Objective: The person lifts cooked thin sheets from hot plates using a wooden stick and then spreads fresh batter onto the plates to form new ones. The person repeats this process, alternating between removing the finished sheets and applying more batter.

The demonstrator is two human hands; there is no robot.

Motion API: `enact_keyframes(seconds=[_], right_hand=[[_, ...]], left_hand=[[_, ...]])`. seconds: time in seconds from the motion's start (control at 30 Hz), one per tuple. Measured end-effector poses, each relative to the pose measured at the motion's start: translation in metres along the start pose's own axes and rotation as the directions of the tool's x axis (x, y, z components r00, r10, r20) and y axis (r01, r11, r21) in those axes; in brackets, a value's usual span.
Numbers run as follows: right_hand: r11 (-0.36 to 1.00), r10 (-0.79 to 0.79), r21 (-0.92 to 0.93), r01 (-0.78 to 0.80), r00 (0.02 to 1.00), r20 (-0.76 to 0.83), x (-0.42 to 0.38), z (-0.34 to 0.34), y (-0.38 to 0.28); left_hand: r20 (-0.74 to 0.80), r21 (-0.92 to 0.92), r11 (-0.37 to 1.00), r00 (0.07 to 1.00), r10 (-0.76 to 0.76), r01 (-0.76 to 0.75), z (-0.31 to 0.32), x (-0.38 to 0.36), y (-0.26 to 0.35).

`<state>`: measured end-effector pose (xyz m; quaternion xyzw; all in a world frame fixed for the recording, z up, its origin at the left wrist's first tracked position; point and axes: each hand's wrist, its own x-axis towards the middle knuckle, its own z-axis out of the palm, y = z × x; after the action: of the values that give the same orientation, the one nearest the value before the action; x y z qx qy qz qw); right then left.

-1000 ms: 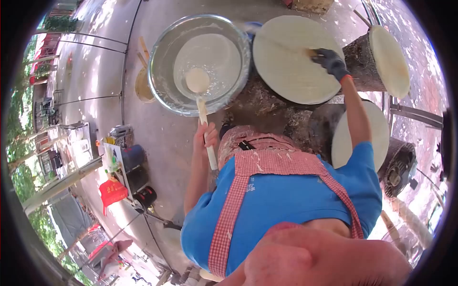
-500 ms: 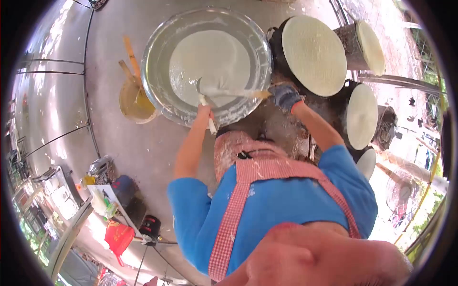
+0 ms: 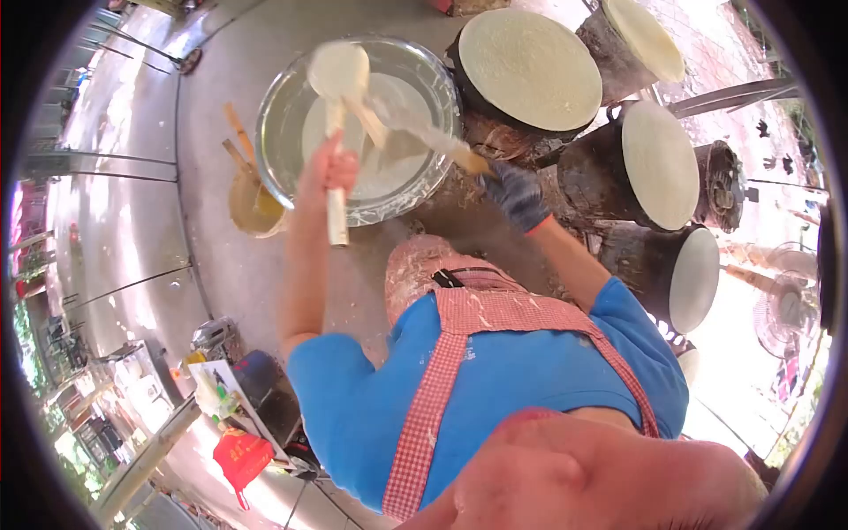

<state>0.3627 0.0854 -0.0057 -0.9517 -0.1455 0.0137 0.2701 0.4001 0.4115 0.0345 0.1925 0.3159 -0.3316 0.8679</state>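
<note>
My left hand (image 3: 334, 168) grips the pale handle of a ladle (image 3: 339, 72), whose round, batter-coated head is raised over the far side of a wide metal basin (image 3: 446, 168). White batter (image 3: 402, 106) lies inside that basin. My right hand (image 3: 512, 194), in a dark grey glove, is closed on the wooden handle of a long spatula (image 3: 428, 134). The spatula's whitish blade is smeared by motion and reaches across the basin's right rim toward the ladle. A wooden piece (image 3: 371, 125) shows below the ladle's head, overlapping the batter.
Dark round stoves with pale, flat tops stand to the right, among them a large one (image 3: 530, 69), another (image 3: 661, 165) and a smaller one (image 3: 694, 280). Left of the basin sits a yellowish bucket (image 3: 250, 205) with wooden handles (image 3: 238, 132) sticking out. A red bag (image 3: 242, 459) hangs lower left.
My left hand has lifted the ladle out of the batter, up and left. My right hand has moved slightly left and down with the spatula. The whole view has shifted.
</note>
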Motion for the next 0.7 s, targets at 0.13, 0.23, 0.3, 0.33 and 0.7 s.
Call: enact_keyframes(seconds=[0.13,0.23,0.3,0.33,0.7], right_hand=[[0.95,-0.272,0.007,0.313,0.837,-0.475,0.045,-0.068,-0.032],[0.973,-0.192,-0.001,0.229,0.813,-0.55,0.073,-0.12,-0.059],[0.966,-0.1,0.134,0.219,0.801,-0.591,0.077,-0.131,-0.067],[0.962,-0.115,0.131,0.238,0.794,-0.597,0.078,-0.119,-0.059],[0.772,0.611,0.326,-0.546,0.78,-0.139,-0.158,-0.013,-0.022]], left_hand=[[0.102,0.26,0.887,0.924,0.369,-0.383,0.105,-0.125,0.003],[0.315,0.542,0.534,0.745,0.588,-0.649,0.152,-0.177,0.011],[0.378,0.611,0.219,0.524,0.763,-0.761,0.164,-0.186,0.021],[0.371,0.631,0.221,0.539,0.756,-0.744,0.155,-0.177,0.035],[0.123,0.653,0.738,0.937,-0.326,0.171,0.117,-0.037,0.02]])
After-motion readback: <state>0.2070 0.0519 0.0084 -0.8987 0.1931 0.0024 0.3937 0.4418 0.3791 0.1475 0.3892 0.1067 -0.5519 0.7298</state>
